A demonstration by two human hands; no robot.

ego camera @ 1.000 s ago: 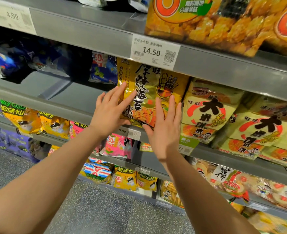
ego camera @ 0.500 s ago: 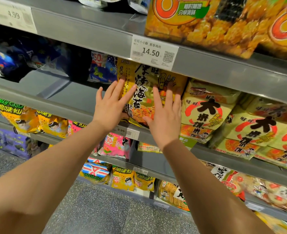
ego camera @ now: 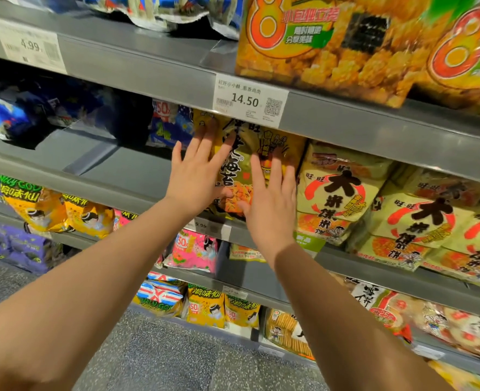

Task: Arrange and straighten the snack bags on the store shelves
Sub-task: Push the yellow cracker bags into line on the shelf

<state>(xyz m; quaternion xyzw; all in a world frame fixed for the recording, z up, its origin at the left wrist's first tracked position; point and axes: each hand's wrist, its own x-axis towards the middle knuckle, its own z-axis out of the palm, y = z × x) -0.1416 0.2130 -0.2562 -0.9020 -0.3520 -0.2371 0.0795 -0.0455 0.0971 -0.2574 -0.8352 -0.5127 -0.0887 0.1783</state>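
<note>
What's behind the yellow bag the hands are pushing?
Both the left hand and right hand press the yellow bag. It hides whatever is behind; only a blue bag shows beside it.

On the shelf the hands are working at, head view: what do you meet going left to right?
Dark blue bags → bare shelf → blue bag → left hand → right hand → pale yellow bags with red rings.

mustard-yellow plastic snack bag (ego camera: 237, 167): black characters, orange cracker print | pale-yellow plastic bag (ego camera: 337, 193): red ring, black characters | grey metal shelf (ego camera: 120, 170): plain
</note>
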